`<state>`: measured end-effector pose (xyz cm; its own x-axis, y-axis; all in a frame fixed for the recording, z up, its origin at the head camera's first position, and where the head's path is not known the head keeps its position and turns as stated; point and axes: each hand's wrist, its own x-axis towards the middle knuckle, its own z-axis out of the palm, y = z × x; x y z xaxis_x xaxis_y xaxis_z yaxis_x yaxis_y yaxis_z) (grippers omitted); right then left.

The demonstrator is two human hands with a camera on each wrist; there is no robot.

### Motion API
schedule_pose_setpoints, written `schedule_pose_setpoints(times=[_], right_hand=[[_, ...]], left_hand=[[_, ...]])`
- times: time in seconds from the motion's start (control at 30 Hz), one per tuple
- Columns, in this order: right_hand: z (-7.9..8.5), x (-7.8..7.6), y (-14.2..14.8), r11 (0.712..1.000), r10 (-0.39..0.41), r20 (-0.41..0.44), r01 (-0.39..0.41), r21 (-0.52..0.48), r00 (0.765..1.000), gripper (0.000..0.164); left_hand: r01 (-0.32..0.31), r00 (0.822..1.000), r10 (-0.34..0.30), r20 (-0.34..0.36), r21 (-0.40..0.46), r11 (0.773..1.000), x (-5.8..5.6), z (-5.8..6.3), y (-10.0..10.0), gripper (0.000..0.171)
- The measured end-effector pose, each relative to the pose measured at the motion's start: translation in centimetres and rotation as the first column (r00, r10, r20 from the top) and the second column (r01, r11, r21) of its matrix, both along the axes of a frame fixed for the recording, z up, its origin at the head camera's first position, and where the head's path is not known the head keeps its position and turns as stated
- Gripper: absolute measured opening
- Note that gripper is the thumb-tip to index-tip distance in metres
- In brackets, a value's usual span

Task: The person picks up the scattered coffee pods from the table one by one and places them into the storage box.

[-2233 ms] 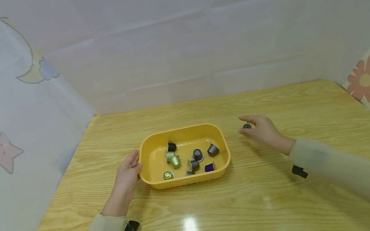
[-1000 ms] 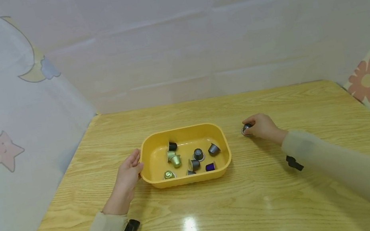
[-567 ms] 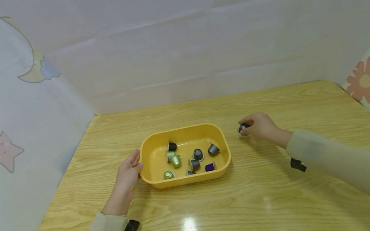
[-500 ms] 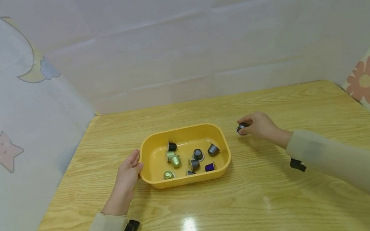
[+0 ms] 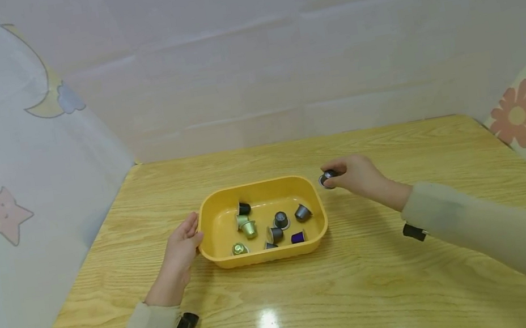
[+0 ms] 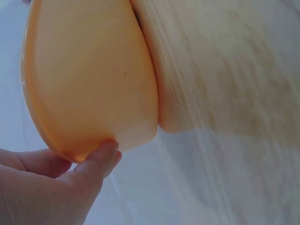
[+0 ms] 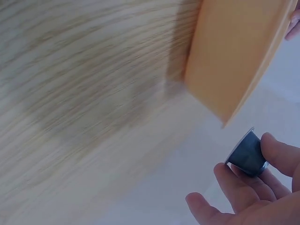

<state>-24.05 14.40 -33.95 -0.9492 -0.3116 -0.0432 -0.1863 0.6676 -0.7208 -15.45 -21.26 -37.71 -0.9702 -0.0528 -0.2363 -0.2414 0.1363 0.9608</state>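
A yellow plastic tub [image 5: 265,256] stands on the wooden table with several coffee capsules inside. My left hand [image 5: 180,251] grips its left end, thumb and fingers at the rim, as the left wrist view also shows. Just beyond the tub's right rim, my right hand [image 5: 360,177] pinches a dark grey coffee capsule [image 7: 247,154] between thumb and fingers, held up beside the wall. Among the capsules in the tub are a black capsule [image 5: 244,208], a light green capsule [image 5: 250,229], a purple capsule [image 5: 297,237] and a grey capsule [image 5: 303,212].
The wooden table [image 5: 283,292] reaches back to a pale cloth backdrop [image 5: 249,74]. Side cloths carry a pink star [image 5: 1,217] at left and an orange flower [image 5: 518,115] at right. Black straps sit on both sleeves.
My right hand took hold of the dark grey capsule on the table and carried it left and up, close to the tub's right rim. My left hand and the tub stayed put.
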Motion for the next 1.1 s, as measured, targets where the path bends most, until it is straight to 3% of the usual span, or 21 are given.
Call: schedule_pose_setpoints(times=[0.3, 0.53, 1.1], right_hand=[[0.5, 0.7, -3.1, 0.993, 0.049, -0.004, -0.050, -0.111, 0.999, 0.042], [0.5, 1.2, -5.8, 0.974, 0.083, 0.062, -0.068, -0.215, 0.995, 0.042], [0.6, 2.2, -10.9, 0.967, 0.101, 0.088, -0.077, -0.243, 0.991, 0.040]], left_hand=[[-0.007, 1.000, 0.007, 0.007, -0.008, 1.000, 0.0, 0.1, 0.0, 0.056], [-0.020, 1.000, 0.020, 0.013, -0.016, 1.000, 0.1, 0.1, 0.2, 0.055], [-0.027, 1.000, 0.027, 0.010, -0.017, 0.999, 0.1, 0.2, 0.3, 0.056]])
